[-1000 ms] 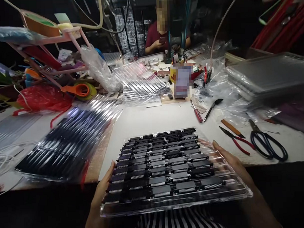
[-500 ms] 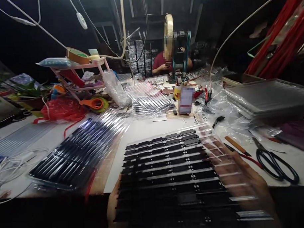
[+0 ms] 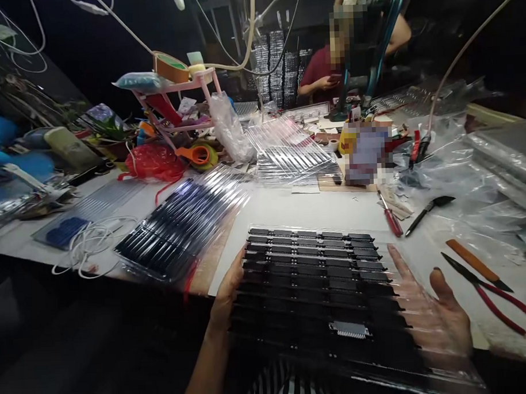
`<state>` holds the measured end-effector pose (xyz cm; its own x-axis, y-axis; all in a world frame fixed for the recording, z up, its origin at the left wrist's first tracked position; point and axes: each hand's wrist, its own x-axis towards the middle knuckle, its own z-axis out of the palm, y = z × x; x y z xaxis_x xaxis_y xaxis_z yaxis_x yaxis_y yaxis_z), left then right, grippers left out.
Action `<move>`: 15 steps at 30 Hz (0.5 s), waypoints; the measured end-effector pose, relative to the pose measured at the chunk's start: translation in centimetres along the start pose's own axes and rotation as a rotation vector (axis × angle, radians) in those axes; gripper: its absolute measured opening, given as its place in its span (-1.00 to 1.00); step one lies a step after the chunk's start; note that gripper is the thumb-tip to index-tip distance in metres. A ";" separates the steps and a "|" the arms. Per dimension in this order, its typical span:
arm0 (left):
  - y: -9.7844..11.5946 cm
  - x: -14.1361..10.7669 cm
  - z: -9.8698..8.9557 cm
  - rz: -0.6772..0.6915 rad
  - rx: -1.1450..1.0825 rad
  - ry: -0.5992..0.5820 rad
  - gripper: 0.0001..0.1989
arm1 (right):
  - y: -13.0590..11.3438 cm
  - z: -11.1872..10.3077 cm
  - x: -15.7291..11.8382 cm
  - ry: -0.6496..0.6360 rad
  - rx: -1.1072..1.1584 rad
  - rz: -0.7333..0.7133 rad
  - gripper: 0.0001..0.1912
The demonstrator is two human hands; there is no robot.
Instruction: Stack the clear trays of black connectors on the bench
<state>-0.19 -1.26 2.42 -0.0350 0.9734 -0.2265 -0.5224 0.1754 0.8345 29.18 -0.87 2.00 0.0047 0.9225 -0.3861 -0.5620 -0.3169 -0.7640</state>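
Note:
A clear ribbed plastic tray [image 3: 309, 287] with rows of black connector-like parts is held over the table's front edge. My left hand [image 3: 229, 290] grips its left side, fingers partly hidden beneath it. My right hand [image 3: 440, 317] supports the right side from below; its fingers show through the clear plastic and its thumb stands up beside the edge. One part [image 3: 350, 329] near the front catches the light and looks grey. Left of the held tray, another stack of ribbed trays with dark parts [image 3: 169, 229] lies on the table.
Red-handled pliers [image 3: 481, 281], an orange-handled blade [image 3: 472, 258], a black tool [image 3: 427, 214] and a screwdriver [image 3: 391, 215] lie at right. Clear trays [image 3: 291, 150] are stacked behind. A white cable [image 3: 92, 243] is coiled at left. Across the table sits a person [image 3: 319, 74].
The view has turned to the right-to-left, showing more of the left table side. The held tray now shows flatter and sharper, and my right thumb has come into sight beside it.

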 end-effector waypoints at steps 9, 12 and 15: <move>-0.9 1.3 -2.9 -0.142 -0.046 0.072 -0.47 | 1.1 -0.2 1.8 -0.015 0.196 0.075 -0.51; -1.2 1.8 -4.7 -0.215 -0.112 0.060 -0.52 | 0.8 0.1 2.1 -0.028 0.194 0.037 -0.55; -1.1 2.1 -5.8 -0.255 -0.134 -0.017 -0.54 | 0.7 0.4 2.1 -0.030 0.202 0.003 -0.56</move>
<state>-4.57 -0.25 -1.91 0.1255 0.9030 -0.4108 -0.6208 0.3945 0.6775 28.47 0.98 0.86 -0.0201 0.9285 -0.3709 -0.7165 -0.2721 -0.6423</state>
